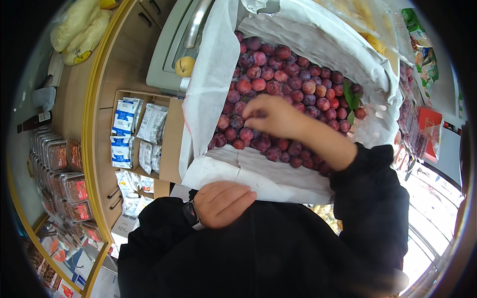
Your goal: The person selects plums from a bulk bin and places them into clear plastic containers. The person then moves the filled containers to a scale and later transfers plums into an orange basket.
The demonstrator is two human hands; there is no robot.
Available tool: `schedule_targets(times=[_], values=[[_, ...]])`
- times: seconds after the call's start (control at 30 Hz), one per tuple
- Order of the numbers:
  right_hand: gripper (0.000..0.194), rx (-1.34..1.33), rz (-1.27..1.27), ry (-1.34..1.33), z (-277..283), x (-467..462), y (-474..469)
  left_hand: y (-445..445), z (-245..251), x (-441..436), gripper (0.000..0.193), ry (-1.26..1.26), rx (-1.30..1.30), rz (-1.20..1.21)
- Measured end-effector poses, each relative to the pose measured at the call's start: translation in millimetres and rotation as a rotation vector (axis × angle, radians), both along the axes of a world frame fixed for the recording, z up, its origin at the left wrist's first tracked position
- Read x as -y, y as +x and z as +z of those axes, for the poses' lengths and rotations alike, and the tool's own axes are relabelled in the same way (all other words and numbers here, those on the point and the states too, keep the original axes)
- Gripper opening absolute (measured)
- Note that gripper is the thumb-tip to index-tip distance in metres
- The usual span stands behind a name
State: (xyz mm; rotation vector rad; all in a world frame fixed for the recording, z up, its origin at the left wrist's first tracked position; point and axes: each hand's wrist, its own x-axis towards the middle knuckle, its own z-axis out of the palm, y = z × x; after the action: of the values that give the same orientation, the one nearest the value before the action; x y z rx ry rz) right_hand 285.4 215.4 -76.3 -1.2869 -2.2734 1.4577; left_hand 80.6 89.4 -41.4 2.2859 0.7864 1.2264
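Many red and purple plums (273, 88) fill a box lined with white paper (238, 173) in front of me. My right hand (274, 116) reaches over the plums with its thumb and fingers curled. Its fingertips are close to the plums, and whether one is inside the curl is unclear. At the near edge of the box, my left hand (223, 204) lies back up across the paper, fingers together. The underside of that hand is hidden. A watch (191, 213) is on my left wrist. Green leaves (349, 100) lie on the plums at the right.
A grey-green appliance with a metal handle (198, 22) stands at the upper left, with a yellow fruit (185, 66) on it. A cardboard box (170, 138) of sachets borders the plum box. Clear packs (74, 188) of food line the far left; bagged goods (410, 108) are at right.
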Motion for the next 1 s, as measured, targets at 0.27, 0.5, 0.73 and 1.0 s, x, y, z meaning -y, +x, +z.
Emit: schedule_targets(times=[0.27, 0.5, 0.73, 1.0], values=[[0.019, 0.578, 0.417, 0.808, -41, 29, -33, -2, 1, -1, 0.024, 0.014, -0.039, -0.008], [0.019, 0.176, 0.056, 0.249, -11, 20, -6, -1, 1, -1, 0.023, 0.022, -0.029, 0.006], [0.050, -0.582, -0.307, -1.245, 42, 19, 41, 0, 1, 0, 0.024, -0.013, -0.028, -0.005], [0.059, -0.950, -0.378, -1.212, 90, 43, 84, 11, 7, 2, 0.029, 0.007, -0.079, 0.078]])
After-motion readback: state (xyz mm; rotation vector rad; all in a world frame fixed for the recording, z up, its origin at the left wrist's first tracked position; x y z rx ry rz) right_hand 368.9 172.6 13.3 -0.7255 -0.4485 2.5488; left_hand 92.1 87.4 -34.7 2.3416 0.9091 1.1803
